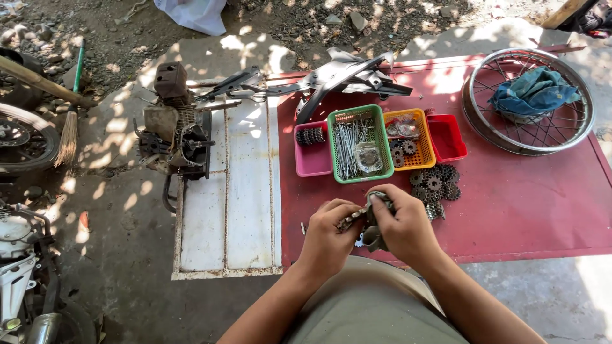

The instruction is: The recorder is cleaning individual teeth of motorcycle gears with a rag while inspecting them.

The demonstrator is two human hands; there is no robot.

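Head view is showing the left hand [326,230] gripping a small toothed metal part [351,219] while the right hand [403,223] is clenching a grey rag [373,216] around it, over the red tabletop's [523,197] near edge, where a slip could probably drop it to the ground.

Red table top [523,204], spoked wheel rim [577,130] with a blue cloth [532,92] inside, green basket [336,150] of long spokes, pink [312,162], orange [424,153] and red [446,137] trays, pile of sprockets [437,181], old engine [175,127] (rusty), broom [67,137]
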